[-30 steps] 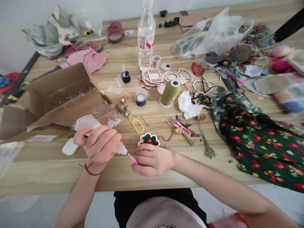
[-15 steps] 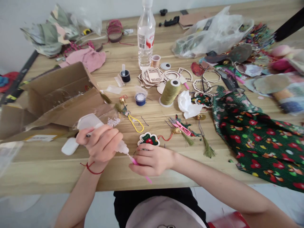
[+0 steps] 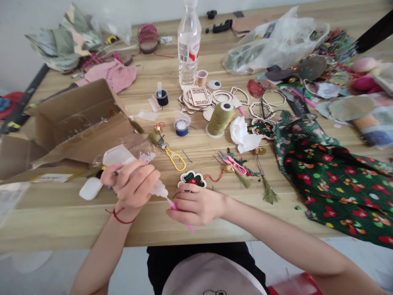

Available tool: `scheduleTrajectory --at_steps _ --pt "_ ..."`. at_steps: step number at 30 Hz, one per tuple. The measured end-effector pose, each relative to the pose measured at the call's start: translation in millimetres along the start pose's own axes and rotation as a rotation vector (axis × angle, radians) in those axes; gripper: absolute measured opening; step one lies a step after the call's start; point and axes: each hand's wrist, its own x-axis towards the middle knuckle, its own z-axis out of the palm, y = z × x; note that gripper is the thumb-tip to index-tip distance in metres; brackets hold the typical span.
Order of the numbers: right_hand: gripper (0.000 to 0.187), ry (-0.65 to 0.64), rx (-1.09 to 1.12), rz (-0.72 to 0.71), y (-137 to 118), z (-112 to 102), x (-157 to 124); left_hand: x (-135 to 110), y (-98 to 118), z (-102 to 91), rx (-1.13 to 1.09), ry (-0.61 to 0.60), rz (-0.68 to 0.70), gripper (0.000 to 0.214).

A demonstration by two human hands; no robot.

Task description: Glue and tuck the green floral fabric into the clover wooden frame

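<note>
My left hand (image 3: 132, 182) is wrapped round a white squeeze bottle (image 3: 118, 157), its nozzle pointing right and down. The nozzle tip meets the end of a thin pink stick (image 3: 177, 209) that my right hand (image 3: 196, 204) pinches near the table's front edge. Just beyond my right hand lies a scalloped ornament (image 3: 193, 179) covered in green floral cloth, with a red cord and a tassel. A white cap (image 3: 90, 188) lies to the left of my left hand.
An open cardboard box (image 3: 76, 123) lies at the left. Green floral fabric (image 3: 334, 176) covers the right side. A water bottle (image 3: 189, 45), an olive thread spool (image 3: 220, 119), a small cup of beads (image 3: 181, 128), pink scissors (image 3: 233, 162), wooden cut-outs (image 3: 201, 98) and a plastic bag (image 3: 273, 41) crowd the table's middle and back.
Both hands have drifted slightly up and to the right together. The bottle's nozzle stays against the pink stick's tip.
</note>
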Motion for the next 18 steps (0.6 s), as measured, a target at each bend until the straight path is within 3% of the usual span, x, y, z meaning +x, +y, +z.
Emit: scheduleTrajectory --at_steps 18 --pt "0.011 0.067 -0.034 0.07 1.4 -2.3 0.2 1.5 0.0 -4.6 0.014 -0.027 0.0 0.025"
